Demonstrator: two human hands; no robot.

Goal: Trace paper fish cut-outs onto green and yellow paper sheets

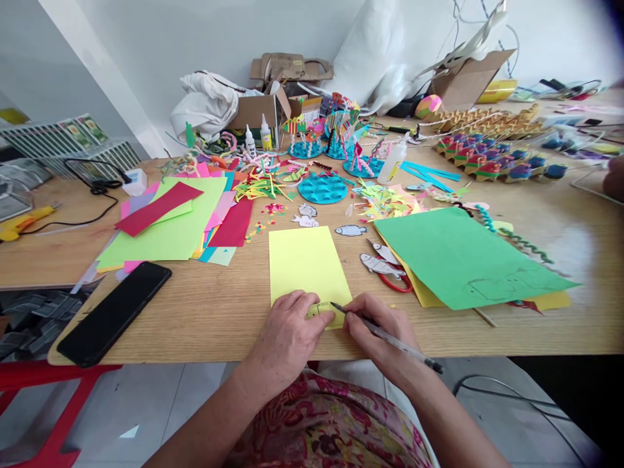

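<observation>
My right hand [373, 322] is closed round a pen [390, 338], its tip touching a yellow sheet of paper [305, 260] near the sheet's lower right edge. A small dark outline [319, 309] shows there, partly covered by my fingers. My left hand [295, 325] lies on the lower part of the sheet, pressing it to the table, with thumb and forefinger apart on either side of the outline. Right of the sheet, fish cutouts [383, 265] lie over red-handled scissors [396, 283]. Another fish cutout [351, 230] sits beyond the sheet's top right corner.
A green sheet [468, 257] with pencil lines lies at right. Coloured papers [170, 221] and a black phone [117, 312] are at left. Paper scraps [390, 200], a blue scalloped disc [322, 187], glue bottles [392, 161] and painted egg cartons [492, 156] stand farther back. Someone's hand [615, 175] shows far right.
</observation>
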